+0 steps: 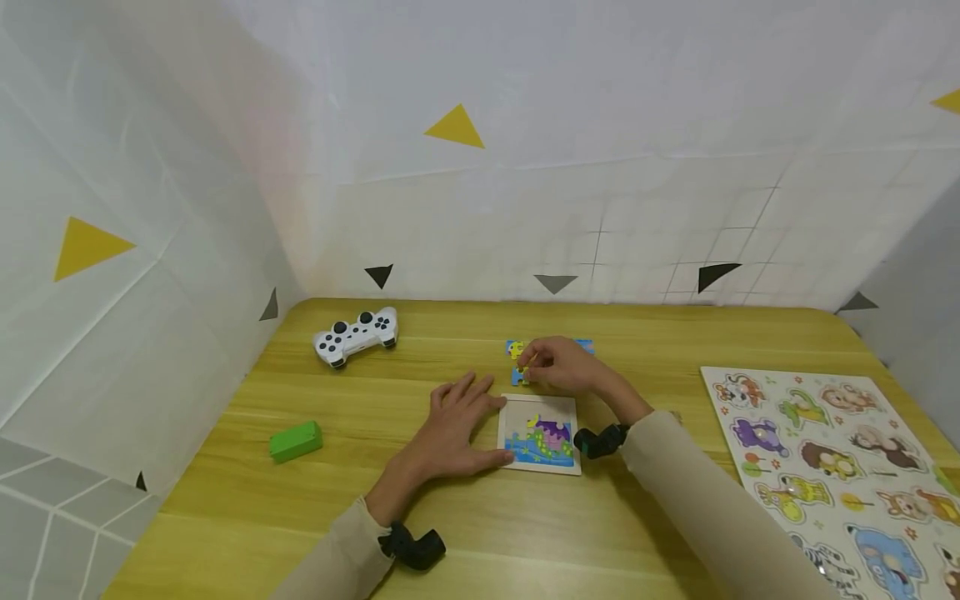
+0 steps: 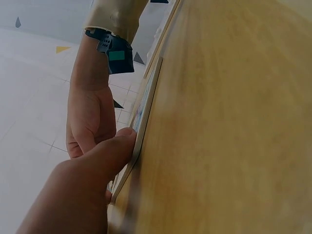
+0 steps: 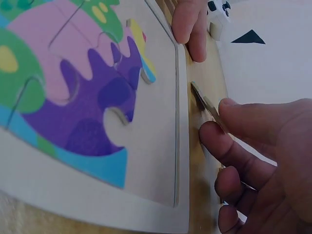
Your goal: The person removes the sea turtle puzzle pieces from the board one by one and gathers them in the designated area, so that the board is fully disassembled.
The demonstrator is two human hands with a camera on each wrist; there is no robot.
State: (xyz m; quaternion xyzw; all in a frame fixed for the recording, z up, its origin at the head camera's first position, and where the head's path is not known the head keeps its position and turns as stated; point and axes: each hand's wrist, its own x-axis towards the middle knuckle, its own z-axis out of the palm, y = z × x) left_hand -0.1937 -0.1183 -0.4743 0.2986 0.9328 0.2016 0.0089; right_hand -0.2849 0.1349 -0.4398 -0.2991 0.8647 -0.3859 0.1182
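A small square puzzle tray [image 1: 517,412] lies on the table, its near part filled with joined pieces of a purple, green and pink picture [image 3: 97,97]. My left hand [image 1: 453,429] rests spread at the tray's left side, with thumb [image 2: 124,141] and index finger touching its rim. Just beyond the far rim, my right hand [image 1: 566,364] pinches a thin puzzle piece [image 3: 208,105] between thumb and index finger. That piece appears nearly edge-on in the right wrist view, so its printed face is hidden there. Loose puzzle pieces [image 1: 514,347] lie around the right hand, partly covered by it.
A white game controller [image 1: 356,336] lies at the back left. Nearer on the left is a green block [image 1: 296,442]. A large animal puzzle board [image 1: 825,467] takes up the right side. Pale sheeting [image 1: 480,217] hangs behind the table [image 1: 375,400].
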